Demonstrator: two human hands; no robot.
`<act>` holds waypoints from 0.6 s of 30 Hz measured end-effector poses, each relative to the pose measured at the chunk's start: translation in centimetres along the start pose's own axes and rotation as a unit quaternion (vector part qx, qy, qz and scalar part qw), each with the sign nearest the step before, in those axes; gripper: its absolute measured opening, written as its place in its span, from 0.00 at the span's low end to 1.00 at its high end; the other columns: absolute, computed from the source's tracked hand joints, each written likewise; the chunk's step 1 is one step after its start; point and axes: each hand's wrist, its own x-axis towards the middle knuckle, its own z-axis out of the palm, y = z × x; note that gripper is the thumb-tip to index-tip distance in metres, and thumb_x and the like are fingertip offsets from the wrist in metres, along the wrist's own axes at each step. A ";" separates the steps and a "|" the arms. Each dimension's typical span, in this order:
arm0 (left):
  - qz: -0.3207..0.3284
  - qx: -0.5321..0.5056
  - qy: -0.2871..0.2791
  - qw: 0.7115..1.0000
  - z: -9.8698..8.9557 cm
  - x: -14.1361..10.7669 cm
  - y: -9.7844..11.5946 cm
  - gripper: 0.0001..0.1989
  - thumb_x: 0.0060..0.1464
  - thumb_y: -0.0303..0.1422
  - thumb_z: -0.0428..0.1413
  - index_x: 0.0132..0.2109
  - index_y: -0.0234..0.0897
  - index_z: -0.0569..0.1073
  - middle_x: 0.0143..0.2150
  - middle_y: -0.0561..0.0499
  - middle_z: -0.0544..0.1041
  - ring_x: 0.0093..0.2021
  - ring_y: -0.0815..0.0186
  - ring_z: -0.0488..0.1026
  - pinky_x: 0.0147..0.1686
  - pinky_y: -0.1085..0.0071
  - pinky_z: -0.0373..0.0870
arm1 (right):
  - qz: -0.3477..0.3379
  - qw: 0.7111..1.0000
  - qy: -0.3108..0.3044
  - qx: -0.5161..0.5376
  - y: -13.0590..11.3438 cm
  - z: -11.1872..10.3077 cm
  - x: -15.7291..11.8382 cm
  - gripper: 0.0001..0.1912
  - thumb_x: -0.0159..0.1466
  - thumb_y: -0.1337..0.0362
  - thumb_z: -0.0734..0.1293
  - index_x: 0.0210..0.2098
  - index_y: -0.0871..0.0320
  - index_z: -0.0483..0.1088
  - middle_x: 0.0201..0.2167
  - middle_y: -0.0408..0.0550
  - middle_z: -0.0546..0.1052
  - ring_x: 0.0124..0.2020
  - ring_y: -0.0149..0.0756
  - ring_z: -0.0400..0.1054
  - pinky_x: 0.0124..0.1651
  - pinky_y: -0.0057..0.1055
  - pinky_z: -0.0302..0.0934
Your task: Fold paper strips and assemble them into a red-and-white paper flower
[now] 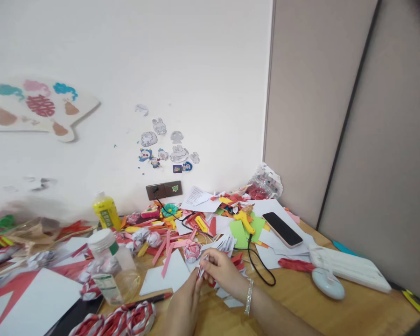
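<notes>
Near the front of the wooden table [231, 324], my left hand [186, 298] and my right hand [220, 269] meet with fingers pinched together. Between them is a small red-and-white paper strip [200, 271], mostly covered by the fingers; whether it is folded I cannot tell. A pink-and-white paper rosette [192, 251] lies just beyond my fingertips. Red-and-white twisted paper rolls [140, 318] and a dark pen with a red end [150, 300] lie left of my left hand. White paper slips [226, 243] are piled behind my right hand.
A clear jar with a white lid [114, 266] and a yellow bottle [107, 211] stand left. A yellow glue gun [245, 221] with a black cord, a phone [283, 228], a mouse [328, 283] and a white keyboard [353, 268] lie right. Wall and partition [311, 93] bound the table.
</notes>
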 end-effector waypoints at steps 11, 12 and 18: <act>-0.005 -0.045 -0.007 0.999 0.1 -0.2 0.7 0.16 0.56 0.41 0.44 0.41 0.39 0.71 0.43 0.47 0.77 0.45 0.60 0.71 0.47 0.68 0.65 | 0.013 1.000 0.010 0.014 -0.3 0.3 -0.2 0.16 0.57 0.51 0.63 0.29 0.60 0.61 0.14 0.35 0.62 0.13 0.22 0.53 0.17 0.20 0.47; -0.007 -0.049 -0.003 0.999 0.2 -0.2 0.6 0.16 0.56 0.41 0.44 0.41 0.39 0.71 0.43 0.47 0.77 0.45 0.60 0.71 0.47 0.68 0.64 | 0.017 1.000 0.014 0.011 -0.4 0.3 -0.2 0.16 0.57 0.52 0.63 0.29 0.60 0.61 0.14 0.35 0.62 0.13 0.22 0.53 0.17 0.20 0.47; -0.029 -0.076 0.007 0.997 0.3 -0.1 0.0 0.20 0.53 0.45 0.46 0.43 0.37 0.73 0.46 0.45 0.76 0.48 0.58 0.70 0.50 0.67 0.63 | 0.027 0.999 0.021 0.006 -0.8 0.6 -0.3 0.14 0.57 0.53 0.63 0.29 0.59 0.61 0.13 0.34 0.62 0.13 0.23 0.52 0.16 0.20 0.47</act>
